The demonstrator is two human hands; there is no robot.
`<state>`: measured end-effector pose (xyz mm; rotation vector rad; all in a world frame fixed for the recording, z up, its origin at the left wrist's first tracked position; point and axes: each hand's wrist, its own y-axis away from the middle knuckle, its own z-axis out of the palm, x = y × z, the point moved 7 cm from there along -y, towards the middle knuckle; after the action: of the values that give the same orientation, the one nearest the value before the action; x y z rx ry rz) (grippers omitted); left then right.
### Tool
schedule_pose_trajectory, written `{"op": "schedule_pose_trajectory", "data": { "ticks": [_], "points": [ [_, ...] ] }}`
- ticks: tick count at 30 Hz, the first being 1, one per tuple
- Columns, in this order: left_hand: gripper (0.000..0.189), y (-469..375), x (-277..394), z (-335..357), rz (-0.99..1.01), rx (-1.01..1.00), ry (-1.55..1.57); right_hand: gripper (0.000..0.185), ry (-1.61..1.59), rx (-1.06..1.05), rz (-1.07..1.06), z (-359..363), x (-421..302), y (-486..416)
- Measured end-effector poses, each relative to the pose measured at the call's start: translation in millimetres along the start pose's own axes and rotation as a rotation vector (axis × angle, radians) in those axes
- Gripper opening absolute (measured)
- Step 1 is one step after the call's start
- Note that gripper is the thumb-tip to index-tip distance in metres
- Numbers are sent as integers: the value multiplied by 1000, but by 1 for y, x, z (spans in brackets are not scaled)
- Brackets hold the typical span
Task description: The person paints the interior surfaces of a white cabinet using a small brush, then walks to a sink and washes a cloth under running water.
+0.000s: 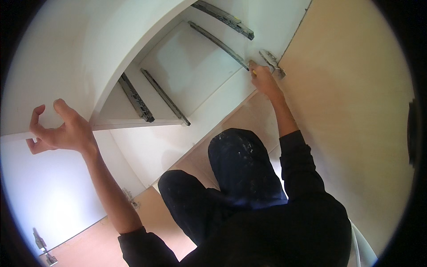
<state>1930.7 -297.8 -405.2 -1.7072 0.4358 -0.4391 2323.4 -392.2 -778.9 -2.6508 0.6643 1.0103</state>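
My right hand (264,80) is closed around a small yellow object (254,72), mostly hidden by the fingers, at the front end of a metal drawer slide (218,45) in a white cabinet. What the object is, I cannot tell. Just right of that hand sits a metal cabinet hinge (273,63). My left hand (68,130) is at the edge of a white panel (60,66), fingers curled and apart, holding nothing visible. Between the hands are more drawer slides: a thin one (165,96), a thicker one (136,98) and another thick one (227,19) at the top.
A wood-toned door panel (347,110) stands at the right. More hinges show at lower left (45,247) and beside my left forearm (130,199). My bent knees (233,150) are close to the cabinet's lower front edge. Something white and curved (362,243) lies at lower right.
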Motion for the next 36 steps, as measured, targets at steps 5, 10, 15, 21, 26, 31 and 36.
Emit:
{"op": "schedule_pose_trajectory", "data": {
  "ticks": [5,10,15,21,26,31,36],
  "points": [
    [36,-1,-7,0,62,-13,-91,22,-15,154,-94,-10,-3,4],
    [35,-2,-2,1,41,10,-42,21,-141,-17,101,0,15,2],
    [35,-1,0,-2,91,2,-61,20,-246,466,68,7,31,31],
    [33,-1,-4,-4,45,-29,-93,25,-750,646,199,42,57,57],
    [33,-1,-9,1,-7,-49,-98,26,-1031,557,266,49,63,53],
    [32,-1,-10,-4,-36,-44,-121,26,-1279,390,354,53,60,73],
    [33,-1,-10,1,-21,-49,-63,26,-1143,615,294,48,67,73]
  ]
}}
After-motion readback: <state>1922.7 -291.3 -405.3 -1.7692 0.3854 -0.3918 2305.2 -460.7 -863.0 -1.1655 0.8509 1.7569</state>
